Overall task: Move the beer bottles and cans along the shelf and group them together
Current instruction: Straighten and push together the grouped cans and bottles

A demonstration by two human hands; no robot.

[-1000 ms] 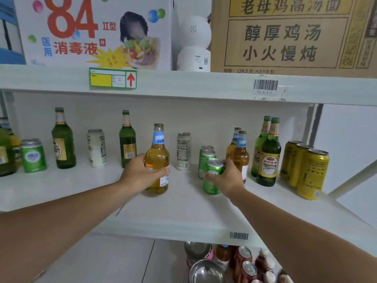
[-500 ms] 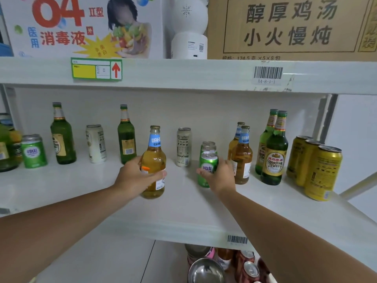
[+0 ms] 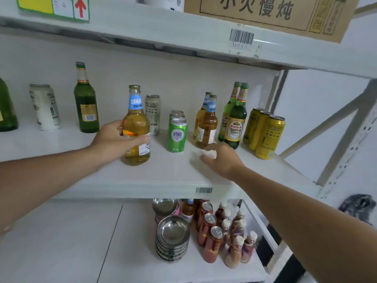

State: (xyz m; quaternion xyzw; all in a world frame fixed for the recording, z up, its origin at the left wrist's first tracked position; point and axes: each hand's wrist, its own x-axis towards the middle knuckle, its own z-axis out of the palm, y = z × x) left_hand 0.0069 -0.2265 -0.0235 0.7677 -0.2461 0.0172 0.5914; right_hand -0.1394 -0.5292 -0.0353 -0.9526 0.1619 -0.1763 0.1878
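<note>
My left hand grips a clear bottle of amber beer with a blue neck label, standing on the white middle shelf. To its right stands a green can in front of two more cans, with nothing touching it. My right hand hovers over the shelf, blurred, with fingers relaxed and holding nothing. Behind it are two amber bottles, two green bottles and three yellow cans. A silver can stands behind the held bottle.
Further left on the shelf are a green bottle, a white can and another green bottle at the edge. The lower shelf holds stacked steel bowls, red cans and small bottles. A cardboard box sits on the upper shelf.
My right hand has let go of the green can, now standing in front of the other green cans, and has drawn back to the right. The left hand still holds the amber bottle.
</note>
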